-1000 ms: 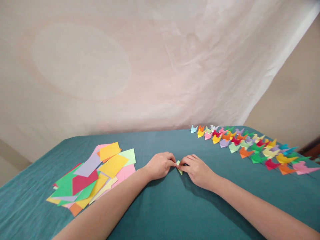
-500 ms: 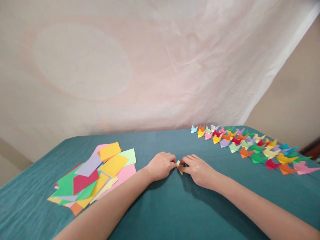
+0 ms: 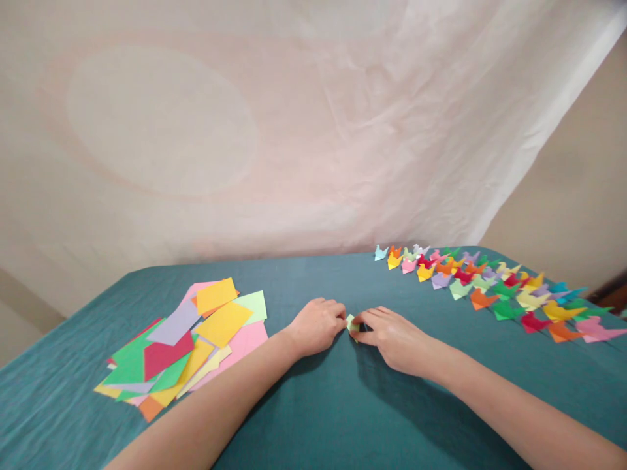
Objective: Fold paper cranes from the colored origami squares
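Observation:
Between my hands, low over the table's middle, is a small folded piece of pale green paper (image 3: 351,322). My right hand (image 3: 386,333) pinches its right side between thumb and fingers. My left hand (image 3: 321,324) is closed, its fingertips at the paper's left edge; whether they grip it or only touch it I cannot tell. Part of the paper is hidden behind the right fingers, so its full folded shape does not show.
A loose pile of coloured paper sheets (image 3: 223,326) lies to the left on the teal tablecloth (image 3: 313,418). Several rows of small folded paper birds (image 3: 482,298) stand at the right. A pale cloth (image 3: 294,130) hangs behind the table.
The pale green paper has turned a little and shows more of its face. My right fingers have shifted slightly on it; my left hand is almost still.

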Available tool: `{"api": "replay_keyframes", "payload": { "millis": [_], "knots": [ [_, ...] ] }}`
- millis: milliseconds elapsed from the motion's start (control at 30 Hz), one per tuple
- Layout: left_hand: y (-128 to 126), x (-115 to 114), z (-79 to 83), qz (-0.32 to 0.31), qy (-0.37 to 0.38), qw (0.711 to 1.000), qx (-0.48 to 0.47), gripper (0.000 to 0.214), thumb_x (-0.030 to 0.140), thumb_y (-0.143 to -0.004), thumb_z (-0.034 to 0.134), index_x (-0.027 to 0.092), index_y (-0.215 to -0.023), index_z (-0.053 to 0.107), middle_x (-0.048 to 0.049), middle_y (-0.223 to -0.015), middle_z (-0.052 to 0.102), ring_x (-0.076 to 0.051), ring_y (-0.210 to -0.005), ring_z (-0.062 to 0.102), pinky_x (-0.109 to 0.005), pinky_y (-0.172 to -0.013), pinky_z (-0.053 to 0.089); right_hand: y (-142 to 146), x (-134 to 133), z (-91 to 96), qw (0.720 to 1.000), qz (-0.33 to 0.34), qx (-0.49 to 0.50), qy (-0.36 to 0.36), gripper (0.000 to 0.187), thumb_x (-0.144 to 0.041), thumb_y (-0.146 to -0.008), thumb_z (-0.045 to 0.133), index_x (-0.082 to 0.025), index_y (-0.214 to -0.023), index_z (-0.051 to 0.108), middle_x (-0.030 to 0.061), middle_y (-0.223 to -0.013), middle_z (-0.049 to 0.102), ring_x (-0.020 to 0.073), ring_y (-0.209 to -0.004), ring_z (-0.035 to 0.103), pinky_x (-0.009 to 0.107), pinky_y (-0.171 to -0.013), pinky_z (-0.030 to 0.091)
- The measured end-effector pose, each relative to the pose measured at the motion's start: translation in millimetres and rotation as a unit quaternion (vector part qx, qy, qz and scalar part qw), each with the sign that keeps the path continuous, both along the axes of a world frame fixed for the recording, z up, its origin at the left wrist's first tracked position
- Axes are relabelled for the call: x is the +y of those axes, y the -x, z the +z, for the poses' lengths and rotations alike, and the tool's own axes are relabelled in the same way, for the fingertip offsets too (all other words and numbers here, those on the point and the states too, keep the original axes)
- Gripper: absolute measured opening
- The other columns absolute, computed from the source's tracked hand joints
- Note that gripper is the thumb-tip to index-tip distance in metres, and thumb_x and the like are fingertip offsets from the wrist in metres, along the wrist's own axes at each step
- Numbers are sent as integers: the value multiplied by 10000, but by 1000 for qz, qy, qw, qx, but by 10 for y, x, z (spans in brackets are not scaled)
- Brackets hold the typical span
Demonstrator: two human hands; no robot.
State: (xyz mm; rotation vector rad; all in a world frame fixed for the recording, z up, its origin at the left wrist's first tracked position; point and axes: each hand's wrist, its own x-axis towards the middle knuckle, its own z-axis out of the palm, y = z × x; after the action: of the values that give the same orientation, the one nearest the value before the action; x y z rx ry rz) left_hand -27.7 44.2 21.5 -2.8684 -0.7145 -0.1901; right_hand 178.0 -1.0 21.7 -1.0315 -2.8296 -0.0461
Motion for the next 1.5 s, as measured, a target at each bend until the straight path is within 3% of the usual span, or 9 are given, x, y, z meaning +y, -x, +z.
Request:
{"api": "replay_keyframes", "payload": {
  "millis": [500,867,1133,1367,1500],
  "knots": [
    [-10,-75,57,9,-15,1000,18,182,182,-892,468,175,-899,650,-59,-877,604,-183,-825,565,-316,-692,394,-44,-111,77,999,1,-6,47,461,-52,-728,484,-229,-1135,609,110,-1277,521,239,-1104,497,392,-899,370],
    [-19,-106,34,9,-17,1000,22,170,175,-884,474,172,-976,618,-62,-938,601,-192,-870,556,-314,-722,408,-89,-102,125,998,0,-14,67,504,-30,-737,460,-286,-1148,602,76,-1326,494,233,-1123,492,396,-907,368],
    [-95,-205,76,4,-24,998,63,115,158,-833,519,120,-894,609,-72,-862,603,-213,-821,560,-332,-726,438,-84,-110,159,997,-2,-17,79,523,-36,-743,458,-291,-1184,579,78,-1334,485,229,-1125,491,402,-921,354],
    [-129,-348,165,-2,17,997,74,150,150,-835,503,127,-937,610,-92,-900,638,-222,-855,596,-343,-778,465,-68,-114,195,994,-5,-11,104,521,-48,-729,461,-287,-1174,590,80,-1327,490,238,-1162,463,411,-944,330],
    [-122,-395,182,0,32,997,73,198,139,-846,461,119,-979,606,-113,-970,641,-237,-976,578,-358,-849,459,-75,-112,214,993,-14,-17,119,545,-50,-713,468,-285,-1193,581,88,-1379,428,252,-1201,432,421,-966,306]
  ]
}}
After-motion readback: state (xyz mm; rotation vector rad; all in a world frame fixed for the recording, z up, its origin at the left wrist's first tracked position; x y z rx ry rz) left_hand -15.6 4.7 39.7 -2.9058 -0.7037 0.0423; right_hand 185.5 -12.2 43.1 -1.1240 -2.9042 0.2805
